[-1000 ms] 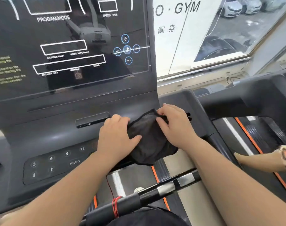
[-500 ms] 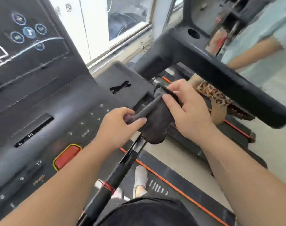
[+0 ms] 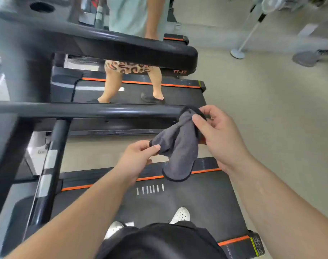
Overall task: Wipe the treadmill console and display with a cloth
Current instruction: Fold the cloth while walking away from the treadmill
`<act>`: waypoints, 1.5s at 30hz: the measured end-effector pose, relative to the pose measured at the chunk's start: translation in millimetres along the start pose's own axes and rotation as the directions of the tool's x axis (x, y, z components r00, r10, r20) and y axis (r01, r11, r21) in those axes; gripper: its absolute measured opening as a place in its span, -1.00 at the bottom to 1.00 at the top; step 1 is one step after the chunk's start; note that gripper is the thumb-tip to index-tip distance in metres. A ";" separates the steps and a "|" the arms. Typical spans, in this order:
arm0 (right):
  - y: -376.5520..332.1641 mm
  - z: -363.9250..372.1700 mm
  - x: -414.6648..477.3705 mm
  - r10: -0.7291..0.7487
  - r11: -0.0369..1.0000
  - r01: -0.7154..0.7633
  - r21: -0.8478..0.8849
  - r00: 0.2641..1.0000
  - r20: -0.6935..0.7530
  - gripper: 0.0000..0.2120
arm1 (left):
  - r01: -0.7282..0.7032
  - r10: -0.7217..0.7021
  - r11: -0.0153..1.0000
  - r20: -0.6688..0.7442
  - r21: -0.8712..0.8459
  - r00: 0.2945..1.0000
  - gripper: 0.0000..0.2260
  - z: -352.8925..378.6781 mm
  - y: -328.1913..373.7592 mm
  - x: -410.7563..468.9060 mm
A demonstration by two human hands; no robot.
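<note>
A dark grey cloth hangs in the air between my hands, above the treadmill's belt. My left hand pinches its lower left corner between thumb and fingers. My right hand grips the cloth's upper end, near the tip of the black side handrail. The console and display are out of view, off to the left; only a grey edge of the machine shows there.
I stand on the black belt with orange stripes, my white shoes below. A front crossbar runs at the left. On the neighbouring treadmill stands another person. A fan stand is on the floor at the right.
My view has swung right, away from the console and display. Both hands lifted the cloth off the console and carried it out beyond the handrail's end.
</note>
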State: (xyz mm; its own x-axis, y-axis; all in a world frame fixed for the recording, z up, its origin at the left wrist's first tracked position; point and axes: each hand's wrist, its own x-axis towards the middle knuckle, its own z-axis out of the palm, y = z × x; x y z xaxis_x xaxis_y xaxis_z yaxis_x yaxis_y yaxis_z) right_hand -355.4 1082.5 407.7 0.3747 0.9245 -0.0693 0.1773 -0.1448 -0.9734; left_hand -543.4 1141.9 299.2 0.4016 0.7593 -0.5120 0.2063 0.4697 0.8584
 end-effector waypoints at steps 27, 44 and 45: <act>245.8 -457.8 -92.8 0.635 0.757 -0.600 0.260 0.580 -0.510 -0.23 | -0.274 -0.084 0.774 0.521 0.571 0.849 -0.79 490.6 67.9 175.4; 240.3 -618.1 -123.2 0.601 0.636 -0.762 0.122 0.391 -0.697 -0.54 | -0.949 -0.115 0.202 0.969 0.240 0.220 -0.91 789.2 107.0 227.2; 246.1 -629.2 -128.6 0.577 0.601 -0.797 0.058 0.383 -0.721 -0.58 | -0.952 -0.136 0.205 0.970 0.225 0.200 -0.92 805.8 105.2 225.4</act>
State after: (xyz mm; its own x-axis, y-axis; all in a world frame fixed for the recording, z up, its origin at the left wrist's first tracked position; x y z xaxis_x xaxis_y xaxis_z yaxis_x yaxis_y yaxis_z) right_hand 212.7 706.2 314.3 0.9021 0.0159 -0.4313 -0.2453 -0.8033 -0.5427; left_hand 287.7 999.6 299.9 0.9181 -0.3488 -0.1883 -0.1390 -0.7283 0.6710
